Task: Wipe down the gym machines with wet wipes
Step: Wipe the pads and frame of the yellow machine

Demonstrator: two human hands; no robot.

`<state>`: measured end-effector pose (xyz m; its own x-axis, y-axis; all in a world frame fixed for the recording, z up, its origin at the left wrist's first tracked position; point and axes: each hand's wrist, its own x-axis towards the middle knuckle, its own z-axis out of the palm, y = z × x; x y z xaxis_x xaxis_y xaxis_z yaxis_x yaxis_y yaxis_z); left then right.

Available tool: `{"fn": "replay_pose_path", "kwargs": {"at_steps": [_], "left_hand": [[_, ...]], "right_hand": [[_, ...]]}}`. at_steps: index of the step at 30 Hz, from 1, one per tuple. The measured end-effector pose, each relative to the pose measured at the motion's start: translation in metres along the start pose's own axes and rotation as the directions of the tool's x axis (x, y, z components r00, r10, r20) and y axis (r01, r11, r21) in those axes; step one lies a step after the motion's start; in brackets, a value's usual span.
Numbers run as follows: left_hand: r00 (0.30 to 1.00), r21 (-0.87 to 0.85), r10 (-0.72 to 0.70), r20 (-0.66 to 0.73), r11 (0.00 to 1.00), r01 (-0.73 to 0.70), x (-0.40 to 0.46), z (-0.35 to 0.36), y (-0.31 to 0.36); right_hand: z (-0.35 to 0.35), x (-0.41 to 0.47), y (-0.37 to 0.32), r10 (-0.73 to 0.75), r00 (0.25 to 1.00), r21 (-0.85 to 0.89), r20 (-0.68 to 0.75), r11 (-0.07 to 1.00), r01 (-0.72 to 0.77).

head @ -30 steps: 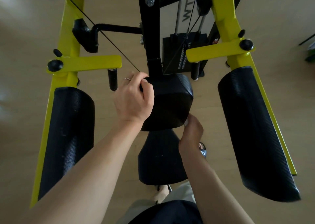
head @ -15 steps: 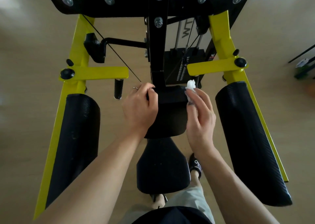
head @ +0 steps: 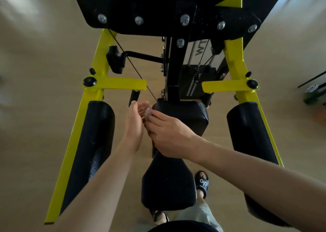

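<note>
My right hand pinches a small crumpled white wet wipe between the fingertips, and it holds the wipe just at the left edge of the upper black padded cushion of the gym machine. My left hand is next to it, with the fingers straight and relaxed, the palm turned towards the wipe; the fingertips are near the wipe, but I cannot tell if they touch it. Both forearms reach forward from the bottom of the view.

Under my hands there is the lower black padded seat, narrow at the top and wider below. On each side a long black padded arm rest hangs on the yellow metal frame: the left pad and the right pad. A thin black cable goes diagonally down to the cushion. Above, a big black plate with silver bolts covers the top. Behind the central black post I see the black weight stack. My foot in a black slide sandal stands on the beige floor, just right of the seat.
</note>
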<state>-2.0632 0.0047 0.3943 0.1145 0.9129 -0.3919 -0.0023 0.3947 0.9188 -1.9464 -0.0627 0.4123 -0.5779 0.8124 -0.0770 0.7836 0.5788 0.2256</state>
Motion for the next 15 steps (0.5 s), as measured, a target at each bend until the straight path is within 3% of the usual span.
{"fn": "replay_pose_path", "kwargs": {"at_steps": [3, 7, 11, 15], "left_hand": [[0.999, 0.054, 0.006, 0.051, 0.998, -0.008, 0.002, -0.005, 0.007], [0.989, 0.131, 0.074, 0.131, 0.987, -0.091, 0.003, 0.0, 0.015], [0.982, 0.224, 0.11, 0.152, 0.964, -0.143, -0.002, 0.021, 0.022], [0.969, 0.491, 0.182, 0.166, 0.837, -0.241, -0.007, 0.041, 0.03]], "right_hand": [[-0.003, 0.0, 0.008, 0.003, 0.998, -0.03, -0.066, 1.0, -0.005], [-0.013, -0.003, 0.027, 0.294, 0.917, 0.344, -0.269, 0.919, -0.194], [-0.007, -0.026, 0.036, 0.508, 0.83, 0.555, -0.231, 0.769, -0.316], [0.001, -0.052, 0.037, 0.613, 0.745, 0.613, -0.263, 0.702, -0.361]]}}
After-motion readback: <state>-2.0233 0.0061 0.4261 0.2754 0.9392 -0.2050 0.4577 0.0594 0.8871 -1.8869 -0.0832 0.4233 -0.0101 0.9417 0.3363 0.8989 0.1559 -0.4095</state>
